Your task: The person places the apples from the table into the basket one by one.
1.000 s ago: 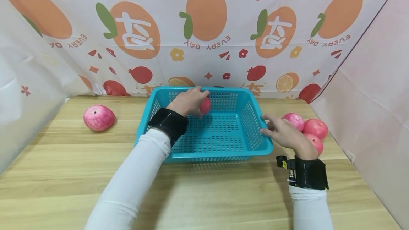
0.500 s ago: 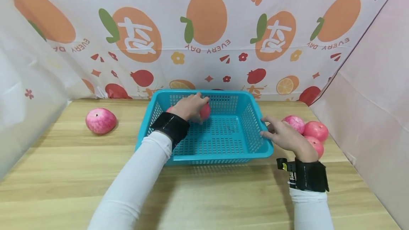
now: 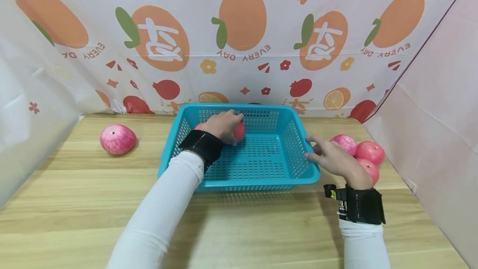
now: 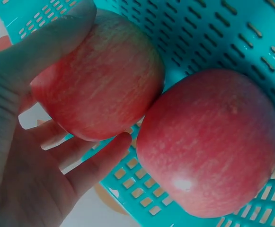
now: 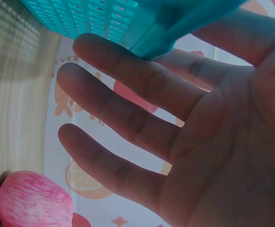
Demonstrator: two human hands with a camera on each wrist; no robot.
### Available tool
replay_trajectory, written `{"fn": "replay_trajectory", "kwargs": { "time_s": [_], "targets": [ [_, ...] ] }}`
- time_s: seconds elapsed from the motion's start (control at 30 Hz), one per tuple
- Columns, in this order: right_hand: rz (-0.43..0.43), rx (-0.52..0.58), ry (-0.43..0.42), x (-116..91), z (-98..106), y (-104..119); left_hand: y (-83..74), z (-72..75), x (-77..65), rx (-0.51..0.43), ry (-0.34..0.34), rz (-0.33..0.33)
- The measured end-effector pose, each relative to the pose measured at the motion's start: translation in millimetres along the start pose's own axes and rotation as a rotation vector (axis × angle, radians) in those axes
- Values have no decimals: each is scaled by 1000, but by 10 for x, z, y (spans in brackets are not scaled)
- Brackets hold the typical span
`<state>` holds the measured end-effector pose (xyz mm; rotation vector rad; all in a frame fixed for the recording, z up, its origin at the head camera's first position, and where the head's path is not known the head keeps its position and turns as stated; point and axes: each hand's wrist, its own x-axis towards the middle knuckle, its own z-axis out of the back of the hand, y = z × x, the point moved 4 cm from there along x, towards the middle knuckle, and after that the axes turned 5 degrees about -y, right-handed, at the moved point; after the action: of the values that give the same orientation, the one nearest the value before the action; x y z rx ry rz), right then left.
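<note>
In the head view my left hand [image 3: 221, 127] reaches into the blue plastic basket [image 3: 246, 183] and grips a red apple [image 3: 239, 132]. The left wrist view has the thumb over the top of this apple [image 4: 102, 78] and the fingers beneath it. Right beside it a second apple [image 4: 210, 144] sits by the perforated wall; in the head view the hand mostly covers it. My right hand [image 3: 332, 155] rests on the basket's right rim, thumb and a finger over the edge. In the right wrist view its other fingers [image 5: 123, 118] extend fairly straight below the rim.
A pink streaked apple [image 3: 118, 139] stands alone on the wooden table [image 3: 74, 202], left of the basket. Three apples, one of them pink [image 3: 345, 143], cluster beyond the right hand. A fruit-print curtain [image 3: 201, 32] hangs close behind the basket.
The second apple now shows at the left of my left hand, where it was hidden before. More of the gripped apple is visible. My right hand keeps its place on the rim.
</note>
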<state>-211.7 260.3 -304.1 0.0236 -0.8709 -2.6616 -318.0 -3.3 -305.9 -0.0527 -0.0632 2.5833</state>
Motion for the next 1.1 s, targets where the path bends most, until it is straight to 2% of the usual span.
{"fn": "replay_trajectory", "kwargs": {
  "time_s": [0.3,0.73,1.1],
  "targets": [
    [-4,-9,-6,1,12,-10,-43,-23,25,74,-2,1],
    [-9,-4,-1,17,-2,-7,-83,-106,59,161,32,17],
    [-8,-8,3,20,-2,-2,-138,-45,-5,154,42,23]
  ]
}}
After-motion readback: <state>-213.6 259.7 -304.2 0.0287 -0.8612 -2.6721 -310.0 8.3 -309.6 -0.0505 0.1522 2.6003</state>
